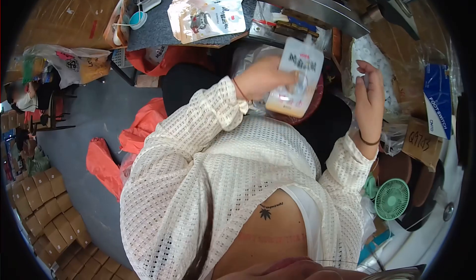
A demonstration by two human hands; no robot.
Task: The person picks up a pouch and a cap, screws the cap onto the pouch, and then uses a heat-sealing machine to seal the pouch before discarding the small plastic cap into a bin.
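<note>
My left hand (265,77) is closed on a spout pouch (303,64), white with dark print and a yellowish lower part, its spout pointing up toward the machine. The thumb lies across the pouch's front. Beneath the pouch, a dark red tub (316,99) shows in part between my legs. To the right, my right hand (371,94) is raised with its fingers curled toward the thumb. Something small and pale seems to sit between them, too small to name. Beside this hand lies a clear plastic bag of small whitish pieces (384,62).
Several flat printed pouches (213,19) lie on the grey-topped table (158,29). A metal machine (312,7) stands ahead. At right are a blue-and-white foot switch box (437,101), a carton (421,143) and a green fan (391,199). Red bags (104,163) lie on the floor; stacked cartons (44,205) stand left.
</note>
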